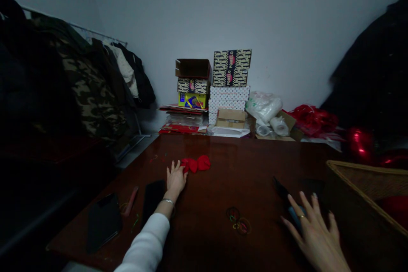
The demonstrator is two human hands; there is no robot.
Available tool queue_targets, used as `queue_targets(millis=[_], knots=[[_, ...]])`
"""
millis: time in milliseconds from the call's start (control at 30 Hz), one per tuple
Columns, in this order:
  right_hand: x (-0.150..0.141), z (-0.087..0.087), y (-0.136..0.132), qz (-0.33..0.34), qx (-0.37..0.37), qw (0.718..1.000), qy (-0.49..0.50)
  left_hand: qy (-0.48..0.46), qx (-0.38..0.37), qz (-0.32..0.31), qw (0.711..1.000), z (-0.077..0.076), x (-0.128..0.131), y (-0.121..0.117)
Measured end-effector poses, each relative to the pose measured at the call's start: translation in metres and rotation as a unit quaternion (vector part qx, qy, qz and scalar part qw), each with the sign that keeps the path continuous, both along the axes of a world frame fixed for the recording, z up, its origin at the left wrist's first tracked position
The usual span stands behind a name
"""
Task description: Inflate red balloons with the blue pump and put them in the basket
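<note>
On the brown table, my left hand [175,178] reaches forward with its fingers apart. Its fingertips are at the near end of a row of small red cloth-like pieces [203,162]; whether they press on them is hard to tell. My right hand [315,229] is spread open over a tool with a dark pointed end [279,187] and a blue part [297,216]. The fingers partly cover that tool, so its kind does not show clearly. Between my hands lies a small cluster of thin coloured bands [238,221].
A wicker basket [347,174] with something red inside stands at the right edge. To the left are a dark phone-like slab [104,223], another dark slab [153,199] and a reddish stick [131,202]. Stacked boxes [229,97] and plastic bags [264,106] line the back.
</note>
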State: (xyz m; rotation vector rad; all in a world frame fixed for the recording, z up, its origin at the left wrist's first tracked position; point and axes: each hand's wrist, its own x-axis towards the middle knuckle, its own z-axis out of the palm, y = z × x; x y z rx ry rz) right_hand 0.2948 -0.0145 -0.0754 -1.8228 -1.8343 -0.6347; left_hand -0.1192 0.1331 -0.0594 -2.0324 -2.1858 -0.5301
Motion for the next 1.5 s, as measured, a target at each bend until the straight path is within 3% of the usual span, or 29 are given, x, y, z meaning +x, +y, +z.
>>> queue_targets(millis=[167, 300, 433, 633, 767, 900, 967, 1067, 1133, 1333, 1500], knots=[[0.007, -0.007, 0.005, -0.013, -0.009, 1.000, 0.003, -0.006, -0.014, -0.013, 1.000, -0.004, -0.008, 0.007], [0.009, -0.011, 0.007, -0.019, -0.011, 1.000, 0.000, -0.031, -0.018, -0.041, 0.999, -0.004, -0.008, -0.004], [0.009, -0.012, 0.008, -0.031, -0.013, 0.999, -0.002, -0.065, -0.034, -0.129, 0.989, 0.002, 0.004, -0.028], [0.010, -0.012, 0.006, -0.044, -0.022, 0.999, 0.001, -0.100, -0.125, -0.276, 0.948, 0.008, 0.031, -0.056], [0.008, -0.009, 0.004, -0.048, -0.029, 0.998, 0.002, -0.125, -0.134, -0.315, 0.931, 0.014, 0.035, -0.068], [0.006, -0.006, 0.002, -0.046, -0.025, 0.999, 0.001, -0.198, -0.097, -0.260, 0.940, 0.017, 0.031, -0.082], [0.005, -0.006, 0.001, -0.044, -0.024, 0.999, 0.001, -0.221, -0.053, -0.174, 0.958, 0.014, 0.034, -0.089], [0.003, -0.004, -0.001, -0.048, -0.021, 0.999, 0.004, -0.201, 0.011, 0.004, 0.980, 0.005, 0.048, -0.098], [0.003, -0.004, -0.003, -0.055, -0.015, 0.998, 0.007, -0.156, 0.028, 0.059, 0.986, 0.000, 0.062, -0.103], [0.005, -0.003, -0.011, -0.068, -0.012, 0.998, 0.004, -0.067, 0.016, 0.102, 0.992, -0.001, 0.098, -0.105], [0.008, -0.003, -0.016, -0.100, -0.037, 0.994, 0.001, -0.017, 0.002, 0.121, 0.993, -0.007, 0.105, -0.100]])
